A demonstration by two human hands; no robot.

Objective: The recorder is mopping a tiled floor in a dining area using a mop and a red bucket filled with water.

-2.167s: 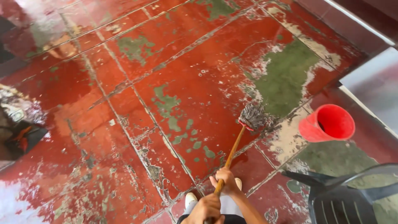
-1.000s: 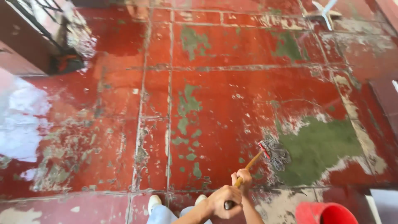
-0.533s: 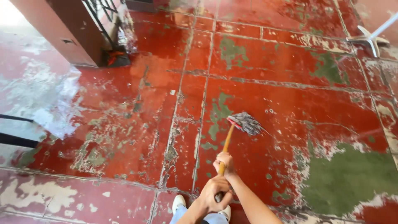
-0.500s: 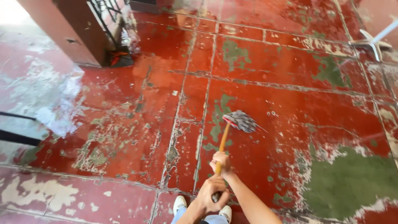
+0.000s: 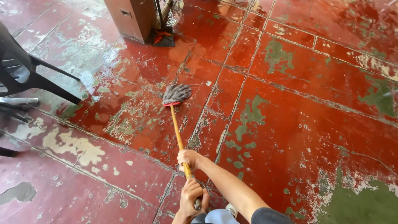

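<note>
Both grips clamp the mop [image 5: 176, 108] handle, right hand [image 5: 189, 159] above left hand [image 5: 192, 200]; mop head rests on wet red floor [image 5: 298, 124].

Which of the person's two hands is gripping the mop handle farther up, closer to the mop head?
The right hand grips the wooden mop handle farther up, nearer the grey mop head. The left hand holds the handle's very end, close to the body.
</note>
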